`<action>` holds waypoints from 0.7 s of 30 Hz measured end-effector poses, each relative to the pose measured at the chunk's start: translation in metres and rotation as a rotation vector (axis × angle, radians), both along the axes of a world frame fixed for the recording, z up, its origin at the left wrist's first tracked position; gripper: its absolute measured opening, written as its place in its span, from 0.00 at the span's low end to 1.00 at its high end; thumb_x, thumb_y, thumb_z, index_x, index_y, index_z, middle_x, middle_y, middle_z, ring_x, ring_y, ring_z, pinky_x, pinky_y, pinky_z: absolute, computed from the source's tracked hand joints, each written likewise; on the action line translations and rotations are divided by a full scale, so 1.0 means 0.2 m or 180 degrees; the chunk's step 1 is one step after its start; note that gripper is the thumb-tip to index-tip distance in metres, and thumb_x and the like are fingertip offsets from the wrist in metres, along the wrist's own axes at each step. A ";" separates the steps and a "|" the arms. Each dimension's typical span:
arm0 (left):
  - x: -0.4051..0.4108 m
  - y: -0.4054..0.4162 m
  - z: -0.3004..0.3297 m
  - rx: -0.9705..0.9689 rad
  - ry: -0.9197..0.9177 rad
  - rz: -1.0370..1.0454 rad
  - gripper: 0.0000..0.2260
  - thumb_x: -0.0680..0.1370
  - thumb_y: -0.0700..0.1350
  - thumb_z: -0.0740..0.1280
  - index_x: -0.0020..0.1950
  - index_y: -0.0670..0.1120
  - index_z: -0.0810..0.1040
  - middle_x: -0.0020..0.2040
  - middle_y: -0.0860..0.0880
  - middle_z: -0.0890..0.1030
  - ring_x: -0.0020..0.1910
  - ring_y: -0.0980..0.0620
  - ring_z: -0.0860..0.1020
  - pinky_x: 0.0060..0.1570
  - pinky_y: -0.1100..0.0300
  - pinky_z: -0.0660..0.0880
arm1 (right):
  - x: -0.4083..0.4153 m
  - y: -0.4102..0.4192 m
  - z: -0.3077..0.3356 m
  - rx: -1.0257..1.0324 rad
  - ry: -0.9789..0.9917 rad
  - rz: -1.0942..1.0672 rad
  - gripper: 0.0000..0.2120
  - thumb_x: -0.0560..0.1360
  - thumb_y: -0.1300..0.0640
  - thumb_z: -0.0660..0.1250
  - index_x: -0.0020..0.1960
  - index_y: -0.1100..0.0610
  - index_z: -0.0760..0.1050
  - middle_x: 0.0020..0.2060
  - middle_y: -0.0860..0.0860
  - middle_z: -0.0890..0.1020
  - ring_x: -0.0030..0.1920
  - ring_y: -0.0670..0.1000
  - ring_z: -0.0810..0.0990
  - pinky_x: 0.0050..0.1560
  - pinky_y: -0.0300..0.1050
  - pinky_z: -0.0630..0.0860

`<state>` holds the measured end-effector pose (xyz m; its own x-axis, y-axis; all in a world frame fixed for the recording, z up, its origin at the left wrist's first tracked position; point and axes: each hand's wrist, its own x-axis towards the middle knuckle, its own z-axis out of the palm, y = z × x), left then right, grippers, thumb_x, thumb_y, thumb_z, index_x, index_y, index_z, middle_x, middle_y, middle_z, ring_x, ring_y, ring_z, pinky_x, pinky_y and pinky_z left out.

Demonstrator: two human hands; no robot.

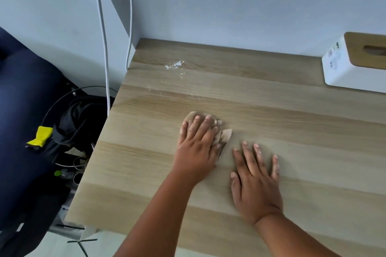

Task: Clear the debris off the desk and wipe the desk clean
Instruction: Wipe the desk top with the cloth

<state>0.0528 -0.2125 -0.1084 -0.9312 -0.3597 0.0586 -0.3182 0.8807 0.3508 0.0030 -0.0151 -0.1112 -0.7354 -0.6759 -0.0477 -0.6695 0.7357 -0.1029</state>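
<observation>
A light wooden desk (292, 115) fills the view. My left hand (197, 144) presses flat on a beige cloth (226, 134) in the middle of the desk, fingers straight over it; only the cloth's far edge and right corner show. My right hand (255, 179) lies flat on the bare wood just right of it, fingers spread, holding nothing. White crumbs or powder (174, 65) are scattered near the desk's far left corner, well beyond both hands.
A white tissue box with a wooden lid (353, 64) stands at the far right against the wall. Two white cables (104, 48) hang down past the desk's left edge. Left of the desk are a dark blue seat (23, 94), black items and a yellow object (40, 136).
</observation>
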 end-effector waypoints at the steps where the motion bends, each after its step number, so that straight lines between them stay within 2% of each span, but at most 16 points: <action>1: 0.07 -0.04 0.00 -0.0050 0.0066 0.0049 0.23 0.83 0.57 0.57 0.74 0.50 0.75 0.80 0.50 0.66 0.82 0.46 0.58 0.77 0.39 0.57 | 0.00 0.00 0.00 -0.0008 -0.0001 0.0000 0.30 0.79 0.45 0.54 0.79 0.52 0.67 0.82 0.51 0.60 0.82 0.57 0.55 0.77 0.73 0.52; 5: 0.19 -0.21 0.00 -0.0060 -0.0112 0.0620 0.23 0.82 0.58 0.58 0.75 0.53 0.72 0.82 0.50 0.63 0.82 0.48 0.55 0.79 0.40 0.54 | 0.00 0.00 0.00 -0.0054 -0.0001 0.0004 0.30 0.78 0.46 0.55 0.79 0.52 0.66 0.82 0.51 0.59 0.82 0.58 0.56 0.76 0.73 0.54; 10: -0.08 -0.30 0.01 0.0066 -0.0316 0.1292 0.27 0.80 0.61 0.51 0.77 0.52 0.69 0.83 0.50 0.58 0.83 0.47 0.49 0.80 0.41 0.44 | 0.00 0.00 -0.01 -0.0076 0.0004 0.0009 0.31 0.78 0.45 0.56 0.80 0.51 0.65 0.83 0.50 0.58 0.83 0.57 0.54 0.76 0.73 0.53; 16: -0.45 -0.25 0.00 0.0191 -0.0458 0.0906 0.28 0.81 0.63 0.52 0.79 0.53 0.63 0.84 0.50 0.52 0.83 0.46 0.43 0.79 0.39 0.38 | 0.00 0.00 -0.02 -0.0090 -0.0001 0.0021 0.31 0.79 0.45 0.55 0.81 0.50 0.63 0.83 0.50 0.58 0.83 0.57 0.54 0.76 0.73 0.53; 21: -0.42 -0.13 0.02 0.0318 -0.0511 0.0696 0.29 0.82 0.59 0.52 0.82 0.52 0.58 0.85 0.48 0.48 0.83 0.46 0.41 0.78 0.40 0.35 | 0.00 0.01 0.00 0.0001 -0.0083 0.0023 0.31 0.79 0.45 0.54 0.81 0.51 0.62 0.83 0.50 0.57 0.83 0.57 0.52 0.77 0.73 0.52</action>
<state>-0.0319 -0.2382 -0.1045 -0.8254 -0.5496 -0.1291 -0.5552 0.7487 0.3622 0.0034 -0.0140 -0.1118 -0.7289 -0.6813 -0.0668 -0.6720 0.7308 -0.1201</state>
